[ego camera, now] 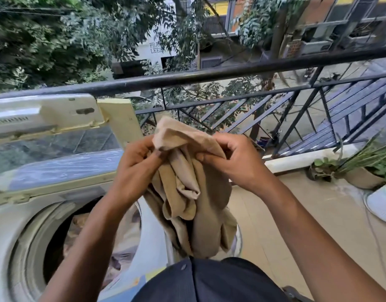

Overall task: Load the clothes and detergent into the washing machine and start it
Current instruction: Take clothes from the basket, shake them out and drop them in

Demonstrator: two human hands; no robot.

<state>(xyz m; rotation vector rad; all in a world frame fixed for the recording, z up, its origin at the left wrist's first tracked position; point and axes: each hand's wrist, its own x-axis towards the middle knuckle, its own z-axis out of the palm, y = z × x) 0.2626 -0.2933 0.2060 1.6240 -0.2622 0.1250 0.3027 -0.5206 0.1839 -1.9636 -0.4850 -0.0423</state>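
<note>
1. Garment (187, 188): tan cloth, bunched and folded, held up in front of the person at chest height, above the right edge of the washer. Its lower folds hang down toward the dark shirt (209, 282) at the bottom of the view.
2. Left hand (135, 162): fingers curled, pinching the upper left part of the garment; thumb and fingertips pressed into the cloth.
3. Right hand (235, 158): fingers curled round the upper right part of the garment, gripping a fold just beside the left hand.
4. Washer (20, 225): white top-loader, lower left of the view. Round drum opening faces up; patterned clothes (126, 232) lie inside it, partly hidden by the left forearm.
5. Lid (46, 149): raised and folded back behind the drum, cream frame with a glass panel, a clear plastic film over its lower section.
6. Railing (209, 75): black metal, running across the view behind the washer and hands, with diagonal bars below the top rail.
7. Pots (362, 177): potted plants at the right edge on the tiled floor, near the railing's base; a white pot (381, 203) just in front of them.
8. Trees (57, 40): leafy, beyond the railing, with buildings behind.
</note>
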